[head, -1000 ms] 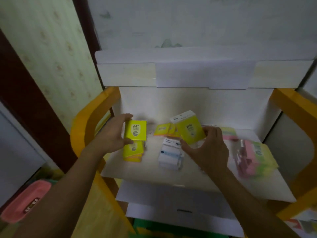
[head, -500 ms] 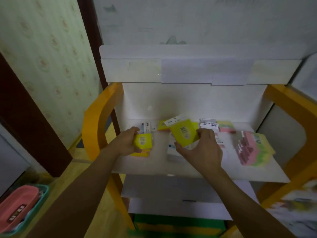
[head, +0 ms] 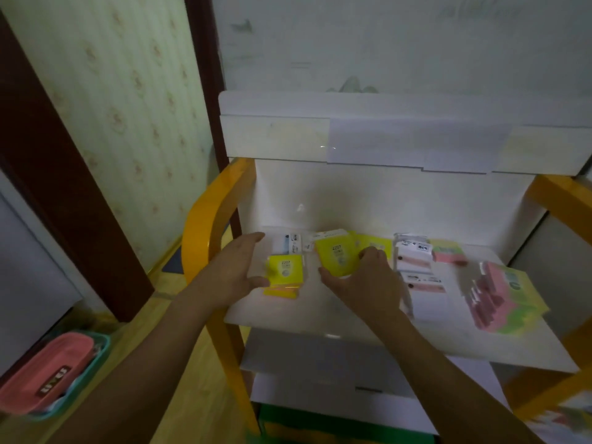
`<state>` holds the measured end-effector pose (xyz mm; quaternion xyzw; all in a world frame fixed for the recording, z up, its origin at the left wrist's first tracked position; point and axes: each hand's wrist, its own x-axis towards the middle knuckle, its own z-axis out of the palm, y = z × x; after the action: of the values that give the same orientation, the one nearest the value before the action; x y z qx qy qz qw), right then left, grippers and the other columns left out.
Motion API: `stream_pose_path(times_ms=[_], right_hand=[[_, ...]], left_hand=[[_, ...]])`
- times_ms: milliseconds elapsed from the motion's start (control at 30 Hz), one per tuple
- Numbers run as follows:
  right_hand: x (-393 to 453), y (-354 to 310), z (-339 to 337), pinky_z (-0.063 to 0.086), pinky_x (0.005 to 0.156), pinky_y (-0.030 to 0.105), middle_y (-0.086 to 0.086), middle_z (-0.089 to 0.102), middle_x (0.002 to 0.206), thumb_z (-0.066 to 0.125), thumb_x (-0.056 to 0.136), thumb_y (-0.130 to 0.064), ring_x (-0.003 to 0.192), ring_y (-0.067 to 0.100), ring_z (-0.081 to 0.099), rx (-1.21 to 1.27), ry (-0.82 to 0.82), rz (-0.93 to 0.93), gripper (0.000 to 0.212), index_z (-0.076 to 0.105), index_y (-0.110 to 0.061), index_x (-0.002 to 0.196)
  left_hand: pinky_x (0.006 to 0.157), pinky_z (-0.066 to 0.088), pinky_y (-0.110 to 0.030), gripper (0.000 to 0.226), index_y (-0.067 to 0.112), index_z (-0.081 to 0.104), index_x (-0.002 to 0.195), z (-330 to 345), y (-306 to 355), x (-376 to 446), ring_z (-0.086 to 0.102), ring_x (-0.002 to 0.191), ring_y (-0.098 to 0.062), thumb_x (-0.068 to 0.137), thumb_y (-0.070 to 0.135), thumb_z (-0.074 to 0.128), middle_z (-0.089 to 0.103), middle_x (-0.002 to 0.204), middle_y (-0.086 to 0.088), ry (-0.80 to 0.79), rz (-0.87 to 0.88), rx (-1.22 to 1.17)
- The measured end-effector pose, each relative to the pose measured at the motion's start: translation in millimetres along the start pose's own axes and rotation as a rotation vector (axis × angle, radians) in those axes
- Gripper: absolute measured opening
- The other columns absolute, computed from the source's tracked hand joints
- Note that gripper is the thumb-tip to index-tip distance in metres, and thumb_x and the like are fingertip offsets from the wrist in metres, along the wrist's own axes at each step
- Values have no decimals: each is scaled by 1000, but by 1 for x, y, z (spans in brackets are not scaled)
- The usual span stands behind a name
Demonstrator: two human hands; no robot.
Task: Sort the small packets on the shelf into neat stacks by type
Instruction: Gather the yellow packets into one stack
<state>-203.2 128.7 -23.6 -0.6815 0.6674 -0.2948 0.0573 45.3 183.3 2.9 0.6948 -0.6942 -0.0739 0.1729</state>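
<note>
On the white shelf (head: 320, 328) a small stack of yellow packets (head: 285, 274) lies at the left. My left hand (head: 235, 270) curls around that stack's left side, thumb at its front edge. My right hand (head: 363, 282) holds another yellow packet (head: 336, 255) tilted above the shelf's middle. More yellow packets (head: 374, 245) lie behind it. A blue-and-white packet (head: 290, 243) sits at the back left. White-and-pink packets (head: 413, 256) lie right of my right hand. A pink and green pile (head: 499, 296) leans at the far right.
The shelf has orange side rails (head: 205, 225) and a white upper board (head: 352, 139) overhead. A lower white shelf (head: 320, 357) sits beneath. On the floor at left a teal basket (head: 96, 354) holds a pink case (head: 48, 370). Patterned wallpaper and a dark door frame stand left.
My left hand lowered its yellow packet onto the yellow stack at the left. My right hand carried its yellow packet leftward and down. The camera view shifted rightward.
</note>
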Motion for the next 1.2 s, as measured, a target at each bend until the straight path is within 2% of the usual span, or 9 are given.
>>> stream_pose_path(times_ms=[133, 267, 467, 667, 767, 833, 933, 1067, 1200], right_hand=[[0, -45, 36, 52, 73, 39, 7, 58, 107, 57, 56, -86, 95, 32, 66, -57, -53, -25, 93, 51, -10, 108], [-3, -76, 62, 53, 74, 39, 10, 61, 111, 51, 56, -89, 103, 33, 63, -46, -101, -37, 98, 51, -8, 112], [-13, -85, 84, 50, 78, 37, 9, 54, 120, 60, 60, -84, 107, 29, 61, -74, -262, -30, 105, 43, -5, 128], [-11, -85, 77, 51, 79, 38, 12, 50, 127, 49, 57, -95, 112, 30, 60, -111, -245, -24, 120, 41, -3, 134], [-7, -79, 63, 53, 75, 40, 14, 53, 122, 41, 66, -92, 109, 34, 61, -86, -106, -70, 106, 48, -4, 124], [0, -69, 48, 51, 71, 39, 11, 54, 114, 51, 73, -80, 100, 35, 63, -19, -52, -98, 84, 52, -7, 115], [14, -43, 23, 49, 75, 40, 9, 54, 112, 64, 80, -55, 98, 35, 62, 68, -7, -82, 55, 53, -12, 112], [22, 2, -6, 51, 76, 39, 6, 56, 116, 64, 85, -48, 100, 30, 61, 67, 43, -123, 49, 53, -13, 118], [19, 41, -30, 50, 76, 39, 4, 61, 113, 64, 85, -42, 101, 29, 62, 56, 81, -100, 44, 56, -16, 120]], left_hand=[[110, 28, -25, 94, 24, 21, 152, -17, 6, -27, 30, 142, -15, 79, 47, 76, 29, 156, 4, 28, 28, 19], [103, 24, -15, 86, 26, 25, 151, -27, 7, -49, 32, 140, -10, 82, 47, 73, 32, 153, 9, 40, 71, -5], [99, 25, -10, 80, 29, 30, 149, -33, -2, -69, 35, 135, -2, 83, 51, 69, 37, 148, 14, 92, 105, -38], [98, 26, -9, 75, 28, 34, 147, -33, -3, -73, 39, 132, -1, 84, 51, 69, 42, 144, 14, 112, 140, -55], [100, 30, -12, 74, 28, 36, 146, -34, 0, -71, 41, 129, -2, 84, 52, 69, 43, 142, 14, 126, 165, -64], [99, 32, -12, 73, 27, 38, 145, -35, 2, -67, 42, 125, 0, 84, 51, 69, 44, 141, 14, 136, 190, -77], [96, 36, -14, 70, 25, 43, 143, -33, 5, -60, 44, 118, 3, 83, 48, 71, 49, 134, 12, 160, 231, -104], [98, 38, -15, 68, 24, 45, 141, -21, 13, -43, 46, 118, 2, 83, 47, 72, 51, 134, 10, 153, 298, -141], [99, 39, -21, 67, 27, 43, 141, -3, 26, -17, 48, 123, -6, 84, 48, 70, 50, 135, 11, 106, 339, -154]])
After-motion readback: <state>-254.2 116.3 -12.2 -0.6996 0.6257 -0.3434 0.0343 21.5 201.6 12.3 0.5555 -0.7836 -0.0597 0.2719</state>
